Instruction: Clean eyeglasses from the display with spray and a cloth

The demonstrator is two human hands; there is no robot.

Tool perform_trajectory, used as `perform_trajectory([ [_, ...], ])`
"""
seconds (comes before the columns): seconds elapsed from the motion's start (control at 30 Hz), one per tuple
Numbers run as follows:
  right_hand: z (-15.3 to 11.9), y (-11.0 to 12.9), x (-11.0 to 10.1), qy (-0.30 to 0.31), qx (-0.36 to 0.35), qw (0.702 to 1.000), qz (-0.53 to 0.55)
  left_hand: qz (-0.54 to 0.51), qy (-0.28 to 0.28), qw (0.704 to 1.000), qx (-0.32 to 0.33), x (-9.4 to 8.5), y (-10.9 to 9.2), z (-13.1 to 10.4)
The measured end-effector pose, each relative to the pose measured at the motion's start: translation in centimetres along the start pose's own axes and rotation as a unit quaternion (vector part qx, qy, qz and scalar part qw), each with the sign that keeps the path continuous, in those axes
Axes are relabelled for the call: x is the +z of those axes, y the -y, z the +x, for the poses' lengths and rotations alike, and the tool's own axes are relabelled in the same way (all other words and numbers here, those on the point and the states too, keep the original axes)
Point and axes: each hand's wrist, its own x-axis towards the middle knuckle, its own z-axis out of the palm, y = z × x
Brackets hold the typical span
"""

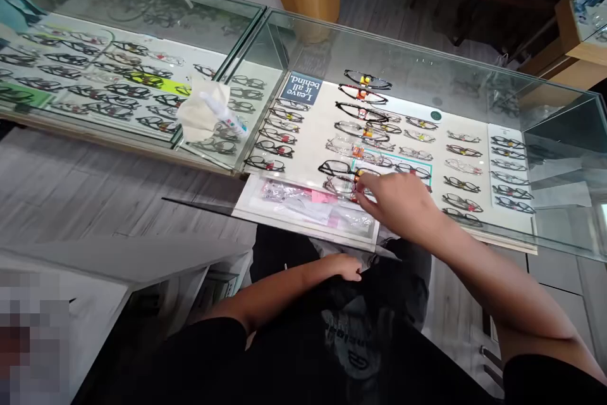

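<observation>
My right hand (397,203) reaches over the glass counter, thumb and fingers pinched at a pair of black-framed eyeglasses (336,169) with a yellow tag. Clear-framed eyeglasses (339,186) are just below, close to my fingertips. Beyond them a column of tagged eyeglasses runs away from me, including a black pair (363,111) and, at the far end, a dark pair (367,80). Low in front of my body, near my lap, my left hand (348,266) is closed; whatever it holds, if anything, is hidden.
Inside the glass display case (559,152) lie rows of eyeglasses and a blue sign (300,88). A white tube (222,114) and a cloth (196,117) rest on the left counter. Plastic-wrapped packets (294,199) fill a pulled-out drawer (303,233). A white cabinet (95,304) stands at lower left.
</observation>
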Motion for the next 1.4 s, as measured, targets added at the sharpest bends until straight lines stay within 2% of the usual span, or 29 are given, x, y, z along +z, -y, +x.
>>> perform_trajectory([
  [0.1,-0.7,0.5,0.4,-0.041,0.016,0.999,0.008,-0.020,0.003,0.999,0.033,0.2,-1.6,-3.3],
  [0.13,-1.0,0.7,0.5,-0.053,0.022,0.998,0.015,-0.045,-0.002,0.997,0.070,0.1,-2.3,-5.1],
  [0.2,-1.5,1.1,0.6,-0.077,0.033,0.996,0.025,-0.185,-0.029,0.968,0.169,-0.3,-3.5,-9.0],
  [0.27,-2.1,1.4,0.8,-0.106,0.042,0.993,0.034,-0.305,-0.126,0.925,0.187,-0.8,-4.2,-12.5],
  [0.33,-2.7,1.8,0.9,-0.137,0.047,0.988,0.045,-0.390,-0.262,0.865,0.173,-1.3,-4.5,-14.7],
  [0.43,-3.6,2.3,1.3,-0.167,0.055,0.982,0.067,-0.425,-0.428,0.783,0.152,-2.3,-4.3,-15.7],
  [0.5,-4.0,2.5,1.6,-0.179,0.056,0.979,0.078,-0.424,-0.483,0.751,0.153,-3.2,-4.4,-15.5],
  [0.57,-4.4,2.8,2.0,-0.189,0.055,0.977,0.079,-0.428,-0.501,0.734,0.164,-3.9,-4.8,-15.0],
  [0.7,-5.2,3.4,2.5,-0.189,0.058,0.978,0.060,-0.460,-0.492,0.713,0.192,-4.5,-5.7,-14.3],
  [0.93,-5.4,4.5,2.8,-0.170,0.065,0.982,0.058,-0.481,-0.497,0.695,0.198,-4.4,-5.5,-14.1],
  [1.1,-4.3,4.6,2.9,-0.155,0.075,0.984,0.038,-0.486,-0.482,0.701,0.198,-5.4,-4.9,-13.7],
  [1.17,-3.5,4.2,2.8,-0.146,0.077,0.986,0.026,-0.482,-0.461,0.722,0.186,-5.9,-4.5,-13.8],
  [1.27,-2.0,3.3,2.7,-0.127,0.079,0.989,0.011,-0.412,-0.446,0.783,0.136,-6.5,-3.7,-14.7],
  [1.33,-1.0,2.6,2.7,-0.111,0.081,0.991,0.002,-0.286,-0.486,0.820,0.095,-7.0,-3.0,-15.8],
  [1.37,-0.5,2.4,2.8,-0.101,0.079,0.992,-0.002,-0.206,-0.521,0.825,0.078,-7.3,-2.5,-16.3],
  [1.4,0.0,2.2,2.8,-0.092,0.077,0.993,-0.005,-0.125,-0.558,0.818,0.063,-7.6,-2.1,-16.8],
])
